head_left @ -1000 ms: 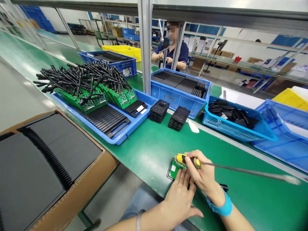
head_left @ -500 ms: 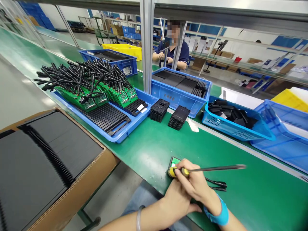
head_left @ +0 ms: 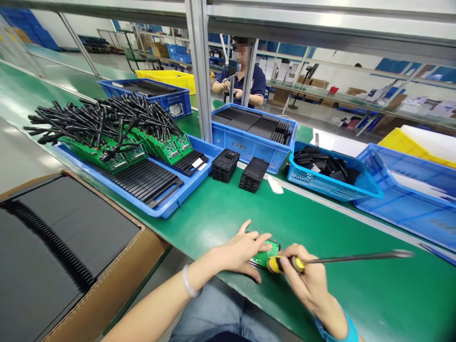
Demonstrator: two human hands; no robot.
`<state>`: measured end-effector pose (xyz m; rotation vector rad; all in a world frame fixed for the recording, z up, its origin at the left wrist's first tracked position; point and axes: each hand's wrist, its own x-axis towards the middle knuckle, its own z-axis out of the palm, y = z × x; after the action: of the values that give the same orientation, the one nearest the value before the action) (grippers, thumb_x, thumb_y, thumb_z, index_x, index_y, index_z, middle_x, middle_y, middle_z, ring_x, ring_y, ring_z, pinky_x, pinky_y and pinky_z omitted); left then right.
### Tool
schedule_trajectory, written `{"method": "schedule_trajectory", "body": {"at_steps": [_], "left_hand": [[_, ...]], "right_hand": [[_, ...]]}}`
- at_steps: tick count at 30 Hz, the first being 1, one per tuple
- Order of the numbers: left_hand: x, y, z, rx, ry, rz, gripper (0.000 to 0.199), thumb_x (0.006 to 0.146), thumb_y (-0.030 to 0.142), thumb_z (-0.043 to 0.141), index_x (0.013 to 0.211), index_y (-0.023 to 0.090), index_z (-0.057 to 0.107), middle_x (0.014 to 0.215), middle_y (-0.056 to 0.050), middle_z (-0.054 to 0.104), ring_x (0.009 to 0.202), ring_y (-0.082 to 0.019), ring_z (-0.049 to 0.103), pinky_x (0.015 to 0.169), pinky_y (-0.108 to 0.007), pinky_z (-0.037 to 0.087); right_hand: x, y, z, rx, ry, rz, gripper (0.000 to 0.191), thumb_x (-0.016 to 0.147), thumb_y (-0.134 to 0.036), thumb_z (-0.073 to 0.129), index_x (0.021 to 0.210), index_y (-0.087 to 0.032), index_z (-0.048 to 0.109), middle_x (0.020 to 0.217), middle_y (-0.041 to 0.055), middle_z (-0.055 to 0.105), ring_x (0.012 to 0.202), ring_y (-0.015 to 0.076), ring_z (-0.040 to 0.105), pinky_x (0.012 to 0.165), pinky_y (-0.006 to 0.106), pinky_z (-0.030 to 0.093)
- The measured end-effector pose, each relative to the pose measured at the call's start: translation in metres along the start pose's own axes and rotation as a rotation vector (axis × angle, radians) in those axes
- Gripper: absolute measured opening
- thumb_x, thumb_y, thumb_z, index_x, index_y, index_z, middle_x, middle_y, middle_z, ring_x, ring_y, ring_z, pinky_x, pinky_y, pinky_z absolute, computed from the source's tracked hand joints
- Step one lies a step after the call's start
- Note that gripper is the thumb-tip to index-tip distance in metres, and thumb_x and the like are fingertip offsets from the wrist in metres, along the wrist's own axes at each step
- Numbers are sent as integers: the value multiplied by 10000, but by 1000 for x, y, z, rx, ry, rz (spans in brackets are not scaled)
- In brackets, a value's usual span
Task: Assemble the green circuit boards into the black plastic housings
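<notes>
A green circuit board (head_left: pixel 265 255) in a dark casing lies flat on the green table near its front edge. Across its left side rests my left hand (head_left: pixel 245 251), fingers spread and thumb apart. My right hand (head_left: pixel 308 275) is wrapped round a screwdriver (head_left: pixel 297 264) with a yellow and black handle. The handle end meets the right part of the board, while the long metal shaft points away to the right. The cables seen before at the board's right are now hidden. Two stacks of black plastic casings, the left stack (head_left: pixel 225 165) and the right stack (head_left: pixel 253 174), stand beyond my hands.
A blue tray (head_left: pixel 171 209) on the left bears circuit boards with black cables (head_left: pixel 107 118). Behind stand a blue crate (head_left: pixel 249 149) of dark panels and a blue basket (head_left: pixel 320 186) of black parts. An open carton (head_left: pixel 117 266) is at lower left. A person (head_left: pixel 242 78) sits opposite.
My hands, crossed over the board before, have come apart. The left has moved left and spread on the board; the right, still gripping the screwdriver, has shifted right. The view has swung right.
</notes>
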<state>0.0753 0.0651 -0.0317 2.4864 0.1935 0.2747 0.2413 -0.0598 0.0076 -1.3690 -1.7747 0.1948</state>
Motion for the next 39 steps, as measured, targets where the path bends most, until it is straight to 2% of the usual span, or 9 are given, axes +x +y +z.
{"method": "schedule_trajectory", "body": {"at_steps": [3, 6, 13, 19, 23, 28, 31, 36, 39], "left_hand": [[0, 4, 1, 47, 1, -7, 992, 687, 389, 831, 1443, 130, 242, 1195, -146, 673, 1045, -334, 593, 1110, -674, 65], [3, 10, -4, 99, -9, -32, 907, 686, 428, 827, 1386, 121, 338, 1108, -118, 700, 993, -302, 613, 1132, -636, 102], [25, 20, -13, 272, -63, -93, 463, 703, 518, 790, 969, 171, 637, 761, -46, 715, 786, -254, 686, 1085, -514, 317], [62, -11, -52, 132, 263, -218, 138, 828, 331, 699, 922, 231, 683, 841, -5, 728, 832, -199, 690, 806, -276, 492], [95, -39, -91, 218, 612, -490, 528, 880, 315, 608, 1344, 123, 443, 1390, -238, 465, 1325, -378, 403, 1071, -518, 311], [125, -63, -110, 147, 691, -645, 1016, 672, 360, 822, 1420, -37, 261, 1417, -415, 318, 1362, -542, 247, 1073, -626, 230], [130, -69, -109, 45, 723, -637, 891, 657, 194, 792, 1393, -23, 340, 1299, -357, 488, 1291, -502, 400, 1063, -596, 278], [115, -62, -108, -197, 939, -573, 965, 588, 123, 784, 1439, 77, 333, 1384, -237, 405, 1333, -406, 384, 1115, -488, 297], [95, -50, -105, -426, 1104, -532, 939, 592, 190, 809, 1417, 115, 367, 1385, -188, 415, 1344, -346, 386, 1114, -437, 337]], "right_hand": [[-4, 1, -9, 12, 87, -57, 93, 902, -128, 513, 902, -221, 514, 721, -5, 603, 640, 138, 611, 573, 226, 469], [-9, 5, -9, 5, -55, -107, 96, 907, -132, 489, 880, -225, 490, 682, -22, 576, 551, 123, 548, 525, 225, 436], [8, 64, -33, -518, -93, 189, 216, 890, -212, 410, 1082, -210, 510, 893, 57, 634, 704, 203, 623, 599, 306, 477], [7, 123, -47, -632, -176, 244, 256, 767, -104, 397, 900, -188, 599, 771, 112, 642, 734, 298, 607, 620, 411, 501], [0, 107, -35, -552, -189, 209, 228, 888, -185, 425, 999, -187, 624, 973, 128, 663, 899, 273, 644, 788, 433, 543], [-5, 53, -8, -217, -491, 275, 600, 831, -323, 674, 1385, -186, 488, 1413, 148, 495, 1293, 322, 464, 1075, 490, 398], [-7, 30, 4, -159, -587, 366, 675, 789, -219, 681, 1422, -165, 456, 1407, 159, 492, 1300, 346, 438, 1093, 510, 364], [-12, 24, 6, -97, -417, 469, 881, 660, -108, 712, 1467, -193, 369, 1245, 121, 548, 1119, 271, 562, 960, 364, 483], [-15, 28, 1, 10, -400, 530, 445, 671, -168, 702, 1114, -196, 678, 997, 71, 624, 957, 259, 616, 864, 350, 511]]}}
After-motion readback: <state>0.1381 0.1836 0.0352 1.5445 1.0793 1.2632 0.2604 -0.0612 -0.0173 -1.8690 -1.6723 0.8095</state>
